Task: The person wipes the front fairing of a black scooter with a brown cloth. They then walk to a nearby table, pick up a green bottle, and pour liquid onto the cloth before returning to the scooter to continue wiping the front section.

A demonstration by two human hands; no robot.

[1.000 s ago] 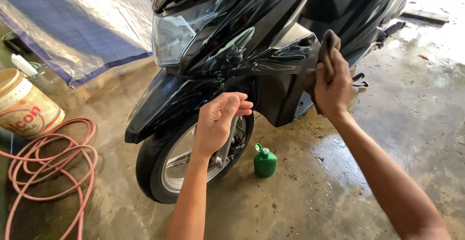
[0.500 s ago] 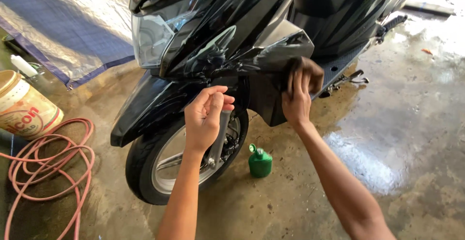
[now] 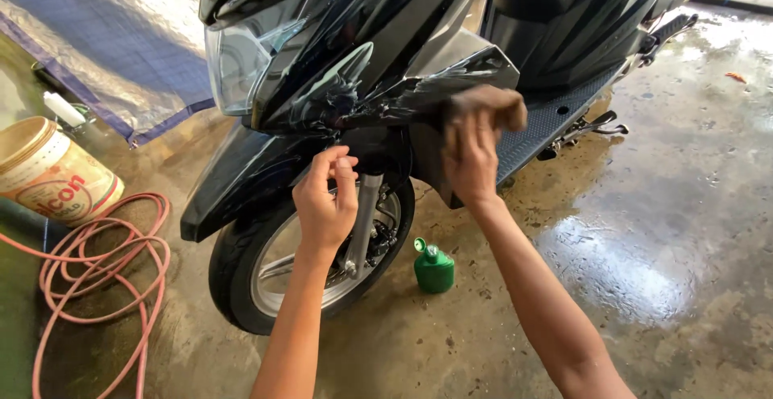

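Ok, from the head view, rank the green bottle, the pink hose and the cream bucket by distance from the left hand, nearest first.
1. Green bottle, on the floor just right of the left hand.
2. Pink hose, coiled at left.
3. Cream bucket, far left, beyond the hose.

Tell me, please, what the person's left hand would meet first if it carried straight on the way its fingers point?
Probably the scooter's black front panel: the left hand points up and forward at it, just below the headlight. Depth is unclear, but nothing shows between them.

scooter: 1 | bottle: 1 | bucket: 1 | hose: 1 | cloth: 1
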